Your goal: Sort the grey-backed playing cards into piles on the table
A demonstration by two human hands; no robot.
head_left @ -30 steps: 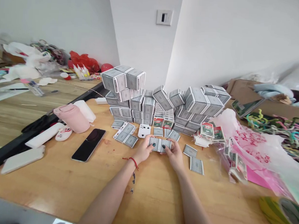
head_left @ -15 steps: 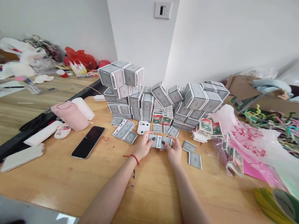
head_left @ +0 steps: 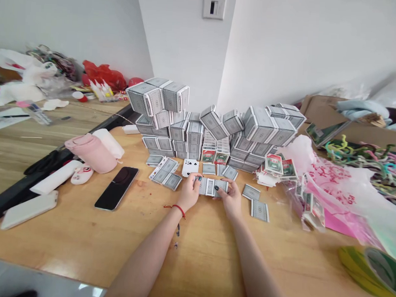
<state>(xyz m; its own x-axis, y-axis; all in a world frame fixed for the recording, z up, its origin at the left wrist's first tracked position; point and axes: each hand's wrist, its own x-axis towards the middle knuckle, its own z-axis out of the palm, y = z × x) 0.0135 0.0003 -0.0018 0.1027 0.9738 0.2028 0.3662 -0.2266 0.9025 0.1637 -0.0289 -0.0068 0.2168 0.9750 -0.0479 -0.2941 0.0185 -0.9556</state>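
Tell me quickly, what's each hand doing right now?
Left hand: closed, holding the left end of the grey-backed cards.
Right hand: closed, holding their right end.

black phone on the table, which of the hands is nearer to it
Left. The left hand holds one end of the patterned cards, to the right of the black phone; the right hand holds the other end, farther right.

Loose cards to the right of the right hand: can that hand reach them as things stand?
Probably yes: nothing visible stands between the right hand and the two loose cards, though it would likely have to release the held cards first.
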